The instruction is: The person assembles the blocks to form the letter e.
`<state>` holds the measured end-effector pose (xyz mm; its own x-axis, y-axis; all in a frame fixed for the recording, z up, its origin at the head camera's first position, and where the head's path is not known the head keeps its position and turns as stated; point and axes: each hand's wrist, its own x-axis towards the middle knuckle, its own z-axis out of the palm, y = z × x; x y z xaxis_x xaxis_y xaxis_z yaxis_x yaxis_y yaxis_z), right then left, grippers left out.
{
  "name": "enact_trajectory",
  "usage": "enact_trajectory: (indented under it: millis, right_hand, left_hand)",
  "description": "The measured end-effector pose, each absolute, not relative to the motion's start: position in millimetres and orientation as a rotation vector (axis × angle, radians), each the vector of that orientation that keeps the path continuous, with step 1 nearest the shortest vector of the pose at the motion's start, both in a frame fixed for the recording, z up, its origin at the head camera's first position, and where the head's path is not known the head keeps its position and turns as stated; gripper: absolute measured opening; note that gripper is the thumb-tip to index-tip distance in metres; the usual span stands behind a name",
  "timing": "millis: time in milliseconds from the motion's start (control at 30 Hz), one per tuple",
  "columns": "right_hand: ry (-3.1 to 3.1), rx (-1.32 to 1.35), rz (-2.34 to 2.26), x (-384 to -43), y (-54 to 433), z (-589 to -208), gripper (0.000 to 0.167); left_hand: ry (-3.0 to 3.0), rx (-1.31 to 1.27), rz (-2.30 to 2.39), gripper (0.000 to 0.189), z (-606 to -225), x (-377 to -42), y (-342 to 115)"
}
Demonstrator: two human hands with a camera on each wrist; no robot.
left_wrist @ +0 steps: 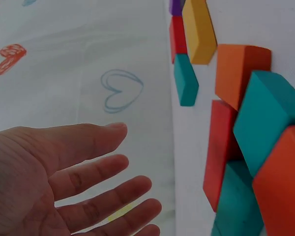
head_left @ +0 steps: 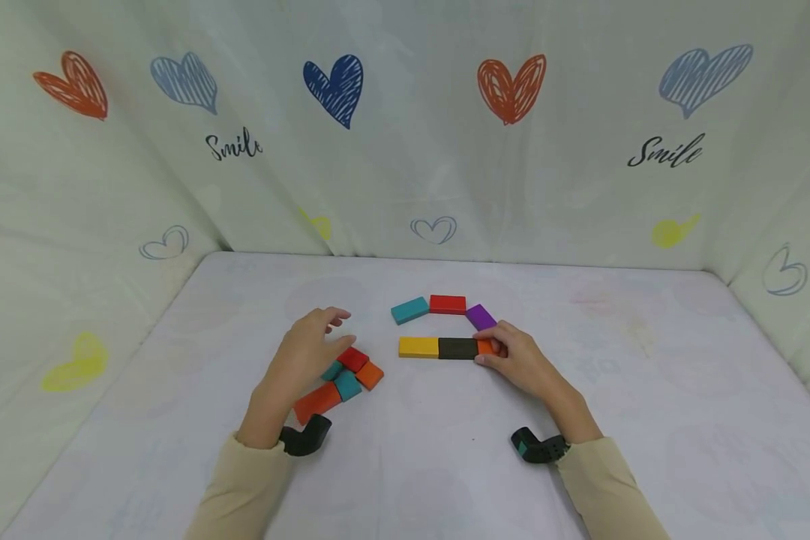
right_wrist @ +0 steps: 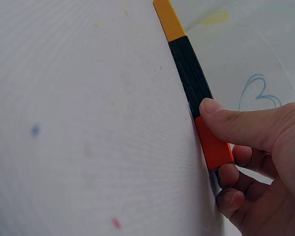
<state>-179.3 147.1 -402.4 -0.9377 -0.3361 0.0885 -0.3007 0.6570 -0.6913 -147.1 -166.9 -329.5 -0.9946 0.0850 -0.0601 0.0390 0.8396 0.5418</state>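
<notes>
My right hand (head_left: 516, 360) pinches an orange block (right_wrist: 215, 142) between thumb and fingers, at the right end of a straight row. Beside it in that row lie a black block (head_left: 457, 349) and a yellow block (head_left: 418, 347), end to end. Behind the row, a teal block (head_left: 409, 310), a red block (head_left: 448, 304) and a purple block (head_left: 481, 316) form an arc. My left hand (head_left: 305, 349) hovers with fingers spread and holds nothing. Below and right of it is a loose cluster with an orange block (head_left: 370, 375), a red block (head_left: 353, 358) and teal blocks (left_wrist: 270, 113).
A white cloth covers the table (head_left: 418, 465). At its far edge hangs a pale curtain (head_left: 405, 165) printed with hearts. Black wrist devices sit on the left wrist (head_left: 305, 436) and the right wrist (head_left: 538, 448).
</notes>
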Motion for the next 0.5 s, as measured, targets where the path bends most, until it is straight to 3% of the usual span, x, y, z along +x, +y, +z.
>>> enact_trajectory:
  millis: [500]
  right_hand:
    - [2.817, -0.525, -1.152, -179.7, 147.0, -401.8, 0.032]
  left_hand:
    - [2.909, 0.009, 0.704, 0.060, -353.2, -131.7, -198.7]
